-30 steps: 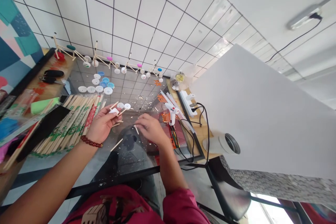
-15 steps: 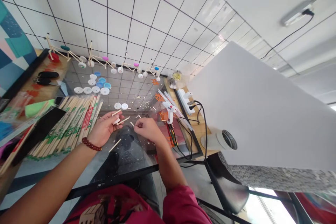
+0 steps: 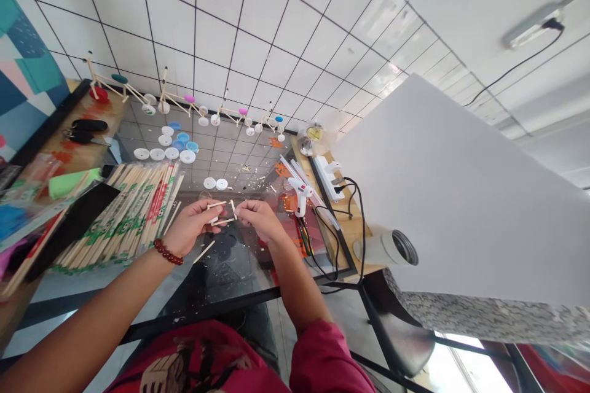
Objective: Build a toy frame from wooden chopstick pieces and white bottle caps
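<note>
My left hand (image 3: 190, 225), with a beaded bracelet on its wrist, is closed around a small white cap (image 3: 214, 219). Two short wooden sticks (image 3: 223, 221) project from the cap toward the right; whether they are glued to it I cannot tell. Opposite, my right hand (image 3: 260, 218) pinches a short piece of wooden stick (image 3: 233, 209) upright, close to the ends of the other sticks. A small gap seems to lie between them. One loose stick (image 3: 203, 252) rests on the glass tabletop below my left hand. Two white caps (image 3: 216, 183) lie flat beyond the hands.
Paper-wrapped chopsticks (image 3: 122, 215) are heaped at left. White and blue caps (image 3: 172, 152) lie behind. Several stick-and-cap models (image 3: 221, 112) stand along the tiled wall. A glue gun (image 3: 300, 195), glue sticks (image 3: 318, 199) and a corded power strip (image 3: 328, 177) are at right.
My right hand has lifted its stick piece and turned it upright, bringing it near the sticks in my left hand. My left hand has shifted slightly right. The view has moved a little.
</note>
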### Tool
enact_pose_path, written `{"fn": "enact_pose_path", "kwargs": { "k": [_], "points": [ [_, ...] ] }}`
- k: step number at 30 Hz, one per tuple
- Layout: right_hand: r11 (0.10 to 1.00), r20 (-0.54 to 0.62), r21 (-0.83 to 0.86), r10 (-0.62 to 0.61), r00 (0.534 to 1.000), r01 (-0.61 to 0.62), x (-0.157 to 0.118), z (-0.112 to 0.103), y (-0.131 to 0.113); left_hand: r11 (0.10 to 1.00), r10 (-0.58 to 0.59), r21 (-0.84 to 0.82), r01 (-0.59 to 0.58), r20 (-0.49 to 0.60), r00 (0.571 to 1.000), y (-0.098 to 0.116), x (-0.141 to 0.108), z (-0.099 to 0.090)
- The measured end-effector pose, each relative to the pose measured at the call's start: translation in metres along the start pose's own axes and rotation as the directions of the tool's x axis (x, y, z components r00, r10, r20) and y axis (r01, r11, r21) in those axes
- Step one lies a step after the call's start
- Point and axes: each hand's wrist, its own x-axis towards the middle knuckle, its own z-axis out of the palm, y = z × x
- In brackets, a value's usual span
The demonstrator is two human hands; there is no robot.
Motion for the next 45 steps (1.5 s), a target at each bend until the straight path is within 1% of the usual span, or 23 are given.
{"fn": "enact_pose_path", "kwargs": {
  "k": [7, 10, 12, 14, 16, 18, 19, 21, 23, 24, 27, 29, 31, 33, 35, 36, 37, 38, 40, 41, 42, 43, 45],
  "points": [
    [1.000, 0.013, 0.023, -0.002, 1.000, 0.002, 0.003, 0.001, 0.004, 0.999, -0.009, -0.043, 0.008, -0.010, 1.000, -0.001, 0.000, 0.002],
    [1.000, -0.006, 0.001, 0.002, 1.000, -0.002, 0.003, -0.002, 0.005, 0.997, 0.002, -0.075, -0.004, -0.034, 0.999, 0.000, 0.001, 0.001],
    [0.997, -0.051, -0.075, -0.022, 0.998, 0.019, 0.001, -0.005, 0.005, 0.991, 0.010, -0.135, -0.017, -0.053, 0.999, 0.002, 0.001, 0.001],
    [0.972, -0.080, -0.229, -0.079, 0.994, 0.059, 0.000, -0.007, 0.005, 0.976, 0.006, -0.215, -0.021, -0.067, 0.998, 0.005, 0.002, 0.000],
    [0.904, -0.055, -0.416, -0.137, 0.989, 0.102, -0.003, -0.009, 0.005, 0.961, 0.002, -0.274, -0.029, -0.096, 0.995, 0.008, 0.003, -0.001],
    [0.800, 0.003, -0.581, -0.180, 0.984, 0.148, -0.009, -0.013, 0.003, 0.955, 0.013, -0.293, -0.053, -0.136, 0.991, 0.010, 0.004, -0.002],
    [0.740, 0.008, -0.652, -0.212, 0.977, 0.165, -0.015, -0.017, 0.001, 0.954, 0.021, -0.292, -0.065, -0.152, 0.988, 0.011, 0.004, -0.002],
    [0.606, -0.049, -0.782, -0.290, 0.956, 0.144, -0.031, -0.029, -0.001, 0.955, 0.031, -0.286, -0.076, -0.157, 0.987, 0.012, 0.006, -0.004],
    [0.491, -0.170, -0.871, -0.349, 0.921, 0.025, -0.054, -0.043, 0.002, 0.952, 0.023, -0.298, -0.064, -0.138, 0.990, 0.012, 0.007, -0.006],
    [0.453, -0.227, -0.891, -0.359, 0.905, -0.044, -0.066, -0.050, 0.005, 0.948, 0.012, -0.314, -0.051, -0.125, 0.992, 0.013, 0.008, -0.007],
    [0.379, -0.315, -0.909, -0.347, 0.884, -0.175, -0.094, -0.061, 0.022, 0.923, -0.037, -0.385, 0.000, -0.089, 0.995, 0.013, 0.008, -0.008],
    [0.358, -0.319, -0.914, -0.342, 0.884, -0.191, -0.101, -0.062, 0.036, 0.906, -0.080, -0.421, 0.041, -0.075, 0.994, 0.013, 0.008, -0.008],
    [0.350, -0.294, -0.922, -0.351, 0.889, -0.167, -0.100, -0.060, 0.045, 0.891, -0.134, -0.445, 0.090, -0.067, 0.989, 0.014, 0.006, -0.007],
    [0.355, -0.265, -0.926, -0.366, 0.892, -0.129, -0.094, -0.059, 0.049, 0.872, -0.189, -0.468, 0.144, -0.050, 0.981, 0.015, 0.004, -0.006],
    [0.394, -0.264, -0.913, -0.374, 0.889, -0.105, -0.089, -0.061, 0.047, 0.856, -0.222, -0.485, 0.177, -0.036, 0.974, 0.017, 0.002, -0.005],
    [0.438, -0.282, -0.893, -0.370, 0.885, -0.102, -0.088, -0.063, 0.045, 0.853, -0.224, -0.489, 0.180, -0.033, 0.974, 0.018, 0.001, -0.005],
    [0.504, -0.310, -0.858, -0.352, 0.883, -0.100, -0.087, -0.065, 0.043, 0.854, -0.219, -0.490, 0.175, -0.033, 0.975, 0.018, 0.000, -0.004],
    [0.595, -0.340, -0.798, -0.312, 0.887, -0.097, -0.087, -0.067, 0.040, 0.857, -0.210, -0.487, 0.168, -0.033, 0.977, 0.019, 0.000, -0.003],
    [0.815, -0.374, -0.573, -0.163, 0.913, -0.090, -0.091, -0.069, 0.036, 0.863, -0.195, -0.480, 0.155, -0.034, 0.980, 0.020, -0.002, -0.002],
    [0.906, -0.360, -0.413, -0.070, 0.930, -0.092, -0.093, -0.067, 0.034, 0.866, -0.191, -0.477, 0.151, -0.037, 0.981, 0.020, -0.002, -0.002],
    [0.966, -0.324, -0.241, 0.014, 0.946, -0.096, -0.095, -0.065, 0.032, 0.868, -0.189, -0.475, 0.148, -0.040, 0.981, 0.020, -0.002, -0.001],
    [0.992, -0.271, -0.078, 0.078, 0.959, -0.103, -0.097, -0.060, 0.030, 0.869, -0.188, -0.472, 0.146, -0.043, 0.981, 0.019, -0.002, -0.001],
    [0.980, -0.152, 0.163, 0.143, 0.978, -0.118, -0.100, -0.048, 0.025, 0.874, -0.188, -0.462, 0.147, -0.043, 0.981, 0.018, -0.002, -0.001]
  ]
}}
